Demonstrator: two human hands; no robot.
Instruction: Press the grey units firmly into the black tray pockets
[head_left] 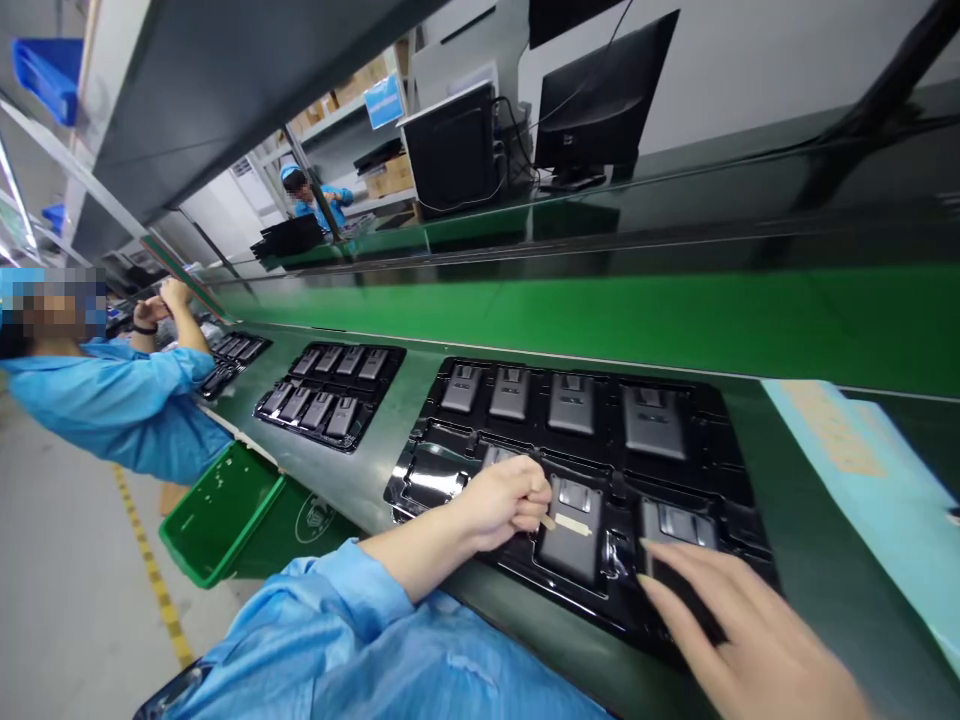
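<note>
Over the black tray (pixel 716 430), your left hand (pixel 501 505) pinches a tan strip (pixel 548 522), and your right hand (pixel 750 628) spreads wide beside a grey case (pixel 684 524), probably stiff, best held by its edges.

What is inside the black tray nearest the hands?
The black tray holds grey devices: four in the back row, three in front. The left hand and right hand hide parts of two.

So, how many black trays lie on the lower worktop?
3: nearest tray, in front; middle tray, to its left; far tray, beside the nearer coworker. Others may be hidden.
</note>
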